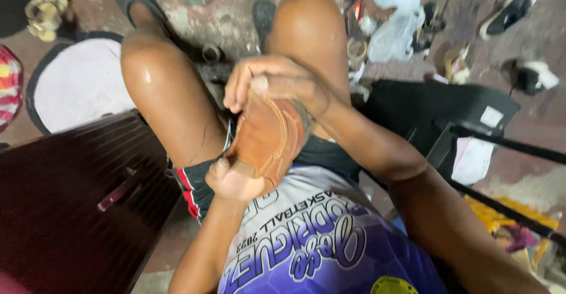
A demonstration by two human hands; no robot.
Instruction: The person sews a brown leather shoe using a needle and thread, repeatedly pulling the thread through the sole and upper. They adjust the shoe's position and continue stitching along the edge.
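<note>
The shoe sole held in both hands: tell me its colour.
Tan-brown shoe sole with stitched lines, seen in the head view.

Both knees (159,64) flank the hands closely, a dark wooden bench (71,199) blocks the left, and open space lies only above.

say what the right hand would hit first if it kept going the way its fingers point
The right hand curls over the top of the brown shoe, fingers pointing toward the left knee. That knee looks first in line, though depth is unclear.
</note>
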